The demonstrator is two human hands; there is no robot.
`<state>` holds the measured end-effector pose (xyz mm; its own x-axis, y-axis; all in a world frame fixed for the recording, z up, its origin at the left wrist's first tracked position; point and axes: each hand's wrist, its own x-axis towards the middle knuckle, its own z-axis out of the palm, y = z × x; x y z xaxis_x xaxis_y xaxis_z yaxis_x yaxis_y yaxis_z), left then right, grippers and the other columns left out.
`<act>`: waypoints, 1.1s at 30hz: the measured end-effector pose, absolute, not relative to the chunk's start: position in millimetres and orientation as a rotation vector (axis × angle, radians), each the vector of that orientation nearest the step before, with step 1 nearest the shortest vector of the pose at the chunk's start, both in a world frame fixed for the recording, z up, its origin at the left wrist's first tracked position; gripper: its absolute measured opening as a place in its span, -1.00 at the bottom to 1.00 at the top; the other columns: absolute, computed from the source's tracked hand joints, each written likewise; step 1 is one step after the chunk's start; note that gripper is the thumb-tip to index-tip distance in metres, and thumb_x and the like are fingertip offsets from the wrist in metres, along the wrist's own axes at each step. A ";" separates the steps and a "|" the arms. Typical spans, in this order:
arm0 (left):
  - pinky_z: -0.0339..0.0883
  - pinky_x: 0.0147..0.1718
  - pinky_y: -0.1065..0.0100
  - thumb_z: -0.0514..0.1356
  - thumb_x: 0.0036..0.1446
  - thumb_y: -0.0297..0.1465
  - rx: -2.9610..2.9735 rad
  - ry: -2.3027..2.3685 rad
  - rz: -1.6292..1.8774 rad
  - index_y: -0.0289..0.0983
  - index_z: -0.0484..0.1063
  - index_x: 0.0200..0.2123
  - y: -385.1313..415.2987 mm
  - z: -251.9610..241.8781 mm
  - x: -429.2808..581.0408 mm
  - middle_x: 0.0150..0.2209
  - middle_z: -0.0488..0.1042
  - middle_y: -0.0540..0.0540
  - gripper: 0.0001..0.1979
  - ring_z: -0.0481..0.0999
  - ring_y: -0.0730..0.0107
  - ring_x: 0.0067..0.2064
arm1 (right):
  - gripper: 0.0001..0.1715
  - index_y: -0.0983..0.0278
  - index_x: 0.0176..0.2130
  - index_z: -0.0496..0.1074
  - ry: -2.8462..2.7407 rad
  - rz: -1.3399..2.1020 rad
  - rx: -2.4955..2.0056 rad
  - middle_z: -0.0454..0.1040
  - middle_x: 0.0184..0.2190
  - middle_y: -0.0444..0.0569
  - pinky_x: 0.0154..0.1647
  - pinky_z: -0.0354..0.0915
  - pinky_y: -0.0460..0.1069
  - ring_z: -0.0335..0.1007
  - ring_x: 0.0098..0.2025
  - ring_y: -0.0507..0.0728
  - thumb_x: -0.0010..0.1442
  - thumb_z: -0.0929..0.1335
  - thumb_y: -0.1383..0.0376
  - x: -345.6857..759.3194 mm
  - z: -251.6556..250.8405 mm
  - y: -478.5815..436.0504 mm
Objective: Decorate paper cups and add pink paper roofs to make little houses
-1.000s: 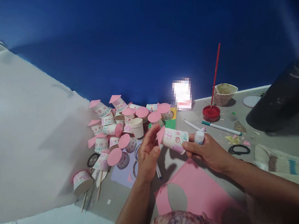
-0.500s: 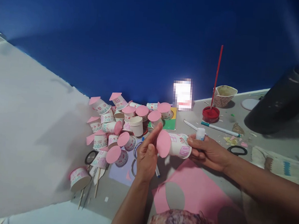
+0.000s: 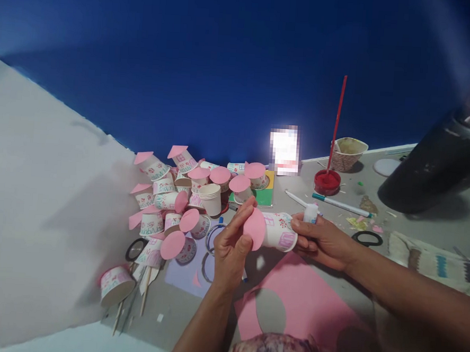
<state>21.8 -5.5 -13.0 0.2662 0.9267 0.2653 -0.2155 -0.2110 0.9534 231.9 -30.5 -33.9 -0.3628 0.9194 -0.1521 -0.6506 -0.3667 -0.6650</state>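
Hands (image 3: 233, 245) above our pink sheet (image 3: 307, 302) hold one cup (image 3: 279, 231): right grip (image 3: 321, 239) steadies it, left fingers (image 3: 244, 215) press its pink circle (image 3: 254, 228) flat.

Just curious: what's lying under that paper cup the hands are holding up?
Below the cup lies a pink paper sheet with a round hole cut out. The left hand hides part of the table.
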 end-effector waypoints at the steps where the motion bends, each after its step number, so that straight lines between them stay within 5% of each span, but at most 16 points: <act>1: 0.24 0.39 -0.05 0.42 0.11 0.03 1.329 0.702 1.237 0.02 0.54 0.23 -5.3 -11.4 22.9 0.38 0.41 -0.17 -0.37 0.26 -0.12 0.47 | -0.41 0.28 -0.52 0.32 -0.622 1.898 -0.622 0.25 -0.70 -0.29 -0.62 -0.12 -0.15 -0.14 -0.67 -0.15 0.01 0.64 0.01 232.2 -33.8 -30.2; 6: 0.34 0.31 0.03 0.60 -0.22 -0.02 1.201 0.680 1.132 0.01 0.38 0.34 -5.6 -9.3 31.3 0.40 0.37 -0.24 0.01 0.30 -0.15 0.43 | -0.34 0.27 -0.52 0.23 -0.623 1.916 -0.551 0.14 -0.69 -0.36 -0.62 -0.12 -0.18 -0.24 -0.68 -0.17 0.05 0.61 -0.05 233.3 -33.6 -29.5; 23: 0.49 -0.03 0.13 0.56 -0.14 -0.18 1.075 0.815 1.154 -0.19 0.47 0.14 -11.9 -4.5 53.3 -0.04 0.65 -0.20 -0.24 0.64 0.10 -0.06 | -0.37 0.30 -0.47 0.40 -0.662 1.885 -0.666 0.38 -0.61 -0.21 -0.61 -0.06 -0.16 -0.07 -0.65 -0.14 -0.08 0.65 -0.10 224.7 -33.8 -33.8; 33: 0.38 0.03 0.12 0.45 -0.11 -0.39 1.449 1.240 1.220 -0.20 0.49 -0.02 2.8 -2.8 23.5 -0.06 0.57 -0.12 -0.49 0.53 0.12 -0.02 | -0.51 0.29 -0.45 0.50 -0.831 1.419 -1.145 0.31 -0.65 -0.21 -0.63 -0.09 -0.09 0.01 -0.63 -0.06 -0.04 0.61 -0.03 236.5 -32.3 -20.9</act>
